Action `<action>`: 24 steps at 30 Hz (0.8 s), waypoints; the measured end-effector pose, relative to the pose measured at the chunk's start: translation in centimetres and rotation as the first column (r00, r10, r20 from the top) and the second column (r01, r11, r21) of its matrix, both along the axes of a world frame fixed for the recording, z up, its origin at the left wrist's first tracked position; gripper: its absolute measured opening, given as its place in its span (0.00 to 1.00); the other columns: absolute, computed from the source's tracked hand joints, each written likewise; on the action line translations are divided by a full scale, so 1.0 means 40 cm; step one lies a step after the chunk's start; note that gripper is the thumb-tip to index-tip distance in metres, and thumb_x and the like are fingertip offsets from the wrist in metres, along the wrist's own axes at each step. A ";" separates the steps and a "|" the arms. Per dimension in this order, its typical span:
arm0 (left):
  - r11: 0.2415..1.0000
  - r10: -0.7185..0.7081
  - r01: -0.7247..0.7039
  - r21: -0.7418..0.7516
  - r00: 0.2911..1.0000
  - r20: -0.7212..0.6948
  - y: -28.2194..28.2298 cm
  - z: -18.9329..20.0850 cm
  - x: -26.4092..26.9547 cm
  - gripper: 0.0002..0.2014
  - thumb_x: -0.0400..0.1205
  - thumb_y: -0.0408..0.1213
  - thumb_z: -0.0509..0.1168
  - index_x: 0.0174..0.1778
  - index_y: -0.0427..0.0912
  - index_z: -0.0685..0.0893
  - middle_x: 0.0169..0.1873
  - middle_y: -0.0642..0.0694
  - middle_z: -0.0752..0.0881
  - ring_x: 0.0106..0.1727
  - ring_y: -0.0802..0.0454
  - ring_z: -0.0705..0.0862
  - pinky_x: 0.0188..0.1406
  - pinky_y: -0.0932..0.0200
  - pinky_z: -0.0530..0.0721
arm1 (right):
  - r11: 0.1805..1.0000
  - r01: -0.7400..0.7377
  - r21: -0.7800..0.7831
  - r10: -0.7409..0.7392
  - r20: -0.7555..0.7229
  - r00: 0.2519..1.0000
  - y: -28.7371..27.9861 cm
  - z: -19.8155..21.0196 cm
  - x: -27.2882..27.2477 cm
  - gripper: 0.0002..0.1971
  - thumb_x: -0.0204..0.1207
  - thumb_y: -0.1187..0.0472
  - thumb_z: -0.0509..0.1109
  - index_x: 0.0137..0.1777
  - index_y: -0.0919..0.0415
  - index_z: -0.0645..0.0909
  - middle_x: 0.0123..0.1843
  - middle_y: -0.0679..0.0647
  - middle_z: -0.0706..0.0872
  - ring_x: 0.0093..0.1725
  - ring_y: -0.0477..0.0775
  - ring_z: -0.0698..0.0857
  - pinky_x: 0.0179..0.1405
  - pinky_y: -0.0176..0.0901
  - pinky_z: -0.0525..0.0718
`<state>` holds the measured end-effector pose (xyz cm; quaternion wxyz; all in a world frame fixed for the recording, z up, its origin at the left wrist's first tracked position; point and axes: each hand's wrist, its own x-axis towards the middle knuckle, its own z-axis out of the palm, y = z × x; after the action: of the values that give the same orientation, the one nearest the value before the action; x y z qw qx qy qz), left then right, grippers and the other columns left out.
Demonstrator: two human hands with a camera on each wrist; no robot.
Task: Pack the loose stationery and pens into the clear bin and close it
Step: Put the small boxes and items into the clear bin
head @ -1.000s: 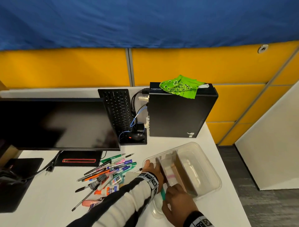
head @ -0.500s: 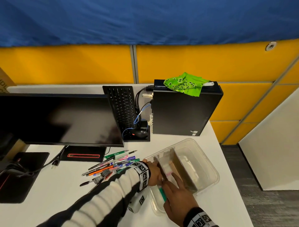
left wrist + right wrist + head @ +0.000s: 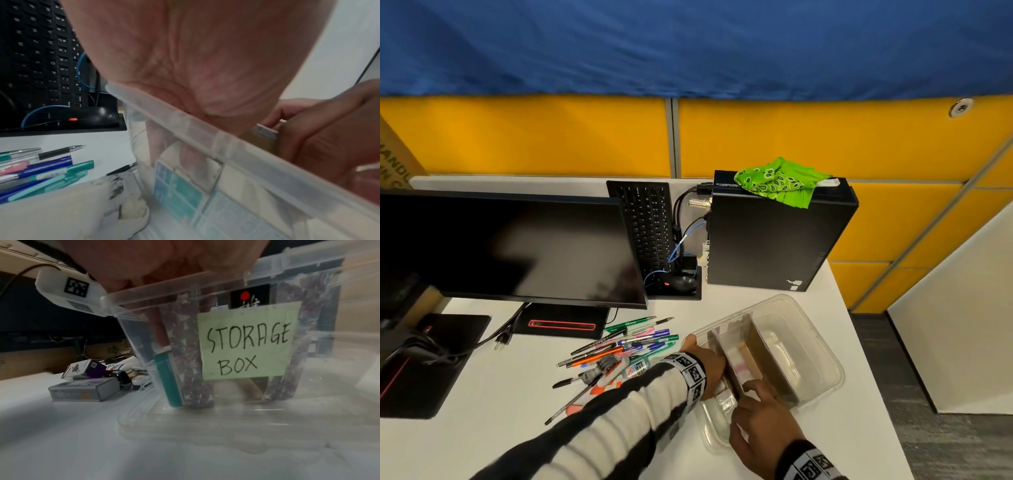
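The clear bin (image 3: 822, 346) stands open at the desk's right front, with flat pads and a brown card (image 3: 767, 363) upright inside. A green note reading STORAGE BOX (image 3: 248, 344) is on its near wall. My left hand (image 3: 710, 363) reaches over the left rim (image 3: 226, 141), its fingers (image 3: 185, 155) straight down inside against a teal-printed pack. My right hand (image 3: 760, 411) is at the near end. One of its straight fingers (image 3: 160, 337) touches the top of a teal item (image 3: 170, 381) standing in the bin. Loose pens (image 3: 630, 342) and glue bottles (image 3: 619, 368) lie left of the bin.
A clear lid (image 3: 715, 431) lies flat on the desk at the bin's near end. A monitor (image 3: 510, 246), keyboard (image 3: 647, 233), mouse (image 3: 681, 282) and black computer (image 3: 774, 240) with a green cloth (image 3: 780, 180) fill the back. Small boxes (image 3: 82, 391) lie near the pens. The desk's edge is just right of the bin.
My right hand has moved forward over the bin's near end, and the teal item it held now stands inside, hidden in the head view. My left hand stays in the bin.
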<state>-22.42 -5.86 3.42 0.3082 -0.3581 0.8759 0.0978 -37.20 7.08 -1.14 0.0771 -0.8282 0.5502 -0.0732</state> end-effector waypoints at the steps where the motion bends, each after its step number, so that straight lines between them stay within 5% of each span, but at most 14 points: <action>1: 1.000 0.003 -0.003 0.014 1.000 -0.014 -0.003 0.005 0.002 0.12 0.81 0.38 0.67 0.59 0.46 0.80 0.46 0.44 0.90 0.49 0.42 0.86 0.68 0.43 0.63 | 1.000 0.009 0.018 -0.009 0.007 1.000 -0.001 0.000 0.001 0.10 0.67 0.47 0.69 0.34 0.51 0.88 0.36 0.39 0.88 0.58 0.53 0.84 0.58 0.53 0.86; 7: 0.986 0.135 -0.121 0.114 0.983 -0.121 -0.022 0.008 0.031 0.16 0.79 0.29 0.62 0.60 0.47 0.82 0.58 0.43 0.87 0.61 0.41 0.82 0.69 0.50 0.64 | 0.995 0.030 0.096 -0.036 0.064 0.997 -0.012 0.013 0.022 0.06 0.65 0.50 0.67 0.39 0.49 0.83 0.41 0.44 0.85 0.52 0.52 0.83 0.40 0.42 0.86; 13: 1.000 0.013 -0.013 -0.011 1.000 0.010 -0.003 -0.007 0.018 0.25 0.82 0.37 0.66 0.75 0.40 0.68 0.55 0.39 0.89 0.57 0.35 0.86 0.76 0.40 0.60 | 0.993 0.055 0.105 -0.067 0.121 0.990 -0.026 0.017 0.035 0.08 0.59 0.51 0.69 0.39 0.47 0.77 0.36 0.44 0.83 0.39 0.51 0.83 0.27 0.39 0.80; 17: 0.996 0.086 -0.087 0.006 0.972 -0.218 -0.004 0.010 0.036 0.21 0.80 0.32 0.64 0.71 0.40 0.76 0.54 0.35 0.89 0.57 0.32 0.85 0.68 0.42 0.77 | 0.986 0.100 0.135 -0.119 0.138 0.983 -0.030 -0.012 0.013 0.07 0.61 0.50 0.68 0.39 0.45 0.80 0.38 0.43 0.84 0.39 0.50 0.84 0.31 0.37 0.82; 19: 0.976 0.219 -0.205 0.078 0.881 -0.420 -0.004 0.029 0.071 0.19 0.79 0.29 0.62 0.64 0.47 0.83 0.57 0.38 0.88 0.58 0.36 0.86 0.61 0.46 0.85 | 0.984 0.102 0.144 -0.128 0.183 0.975 -0.036 -0.021 0.004 0.07 0.61 0.51 0.68 0.40 0.44 0.80 0.38 0.41 0.85 0.39 0.49 0.84 0.32 0.34 0.82; 24: 0.839 0.488 -0.469 0.276 0.424 -0.763 -0.012 0.041 0.258 0.17 0.83 0.27 0.61 0.50 0.56 0.88 0.49 0.59 0.91 0.53 0.65 0.88 0.62 0.59 0.86 | 0.983 0.129 0.131 -0.162 0.281 0.946 -0.048 -0.009 -0.004 0.05 0.65 0.53 0.67 0.39 0.44 0.83 0.36 0.38 0.85 0.39 0.43 0.83 0.38 0.28 0.77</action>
<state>-12.08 -6.33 5.06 -0.1627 -0.5026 0.7770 0.3423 -37.37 5.15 -1.52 0.1972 -0.7600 0.5957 -0.1690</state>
